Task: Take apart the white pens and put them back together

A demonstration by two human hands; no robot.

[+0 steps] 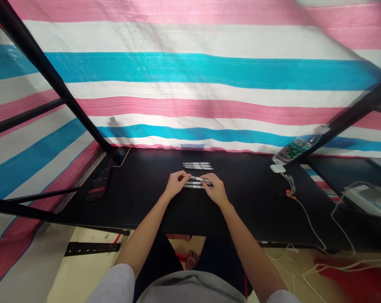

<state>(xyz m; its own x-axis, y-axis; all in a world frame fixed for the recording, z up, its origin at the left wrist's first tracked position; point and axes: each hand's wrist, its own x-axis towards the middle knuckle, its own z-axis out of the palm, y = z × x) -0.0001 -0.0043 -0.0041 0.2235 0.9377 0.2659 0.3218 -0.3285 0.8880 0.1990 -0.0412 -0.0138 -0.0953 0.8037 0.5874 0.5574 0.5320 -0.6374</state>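
A white pen (195,178) lies crosswise between my two hands, a little above the black table. My left hand (176,184) pinches its left end, and the fingers of my right hand (216,188) close on its right end. Just below the held pen, a few similar pens (193,185) lie side by side on the table, partly covered by my right fingers. Farther back, a second group of white and grey pens (197,166) rests in a neat row.
At the table's (139,202) left lie a phone (119,157) and a second dark phone (98,184) with a lit screen. A tilted water bottle (299,146), a white charger (277,168) and cables (307,214) are at the right. Black frame bars (56,78) flank both sides.
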